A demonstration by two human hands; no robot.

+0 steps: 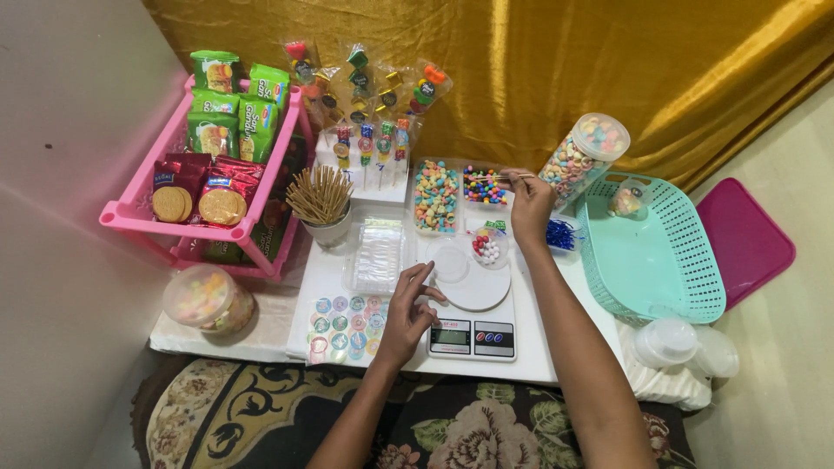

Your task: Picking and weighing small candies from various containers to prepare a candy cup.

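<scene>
My right hand [528, 205] reaches to the back of the low white table and pinches a thin wooden skewer [495, 178] over a clear tray of mixed coloured candies [485, 186]. Next to it on the left lies a second tray of pastel candies [436, 195]. My left hand [408, 314] rests near the front with its fingers curled and its fingertips at the edge of the round white pan [476, 287] of a small digital scale [473, 337]. A small clear cup with candies [489, 247] and a clear lid [449, 260] sit on the pan.
A pink rack of snack packets and biscuits [217, 156] stands at left, with a cup of skewers [320, 196] beside it. Wrapped candy skewers [369, 104] stand at the back. A sticker sheet [346, 328], clear bags [377, 252], a tilted candy jar [580, 158], a teal basket [651, 252] and a pink lid [745, 239] surround the scale.
</scene>
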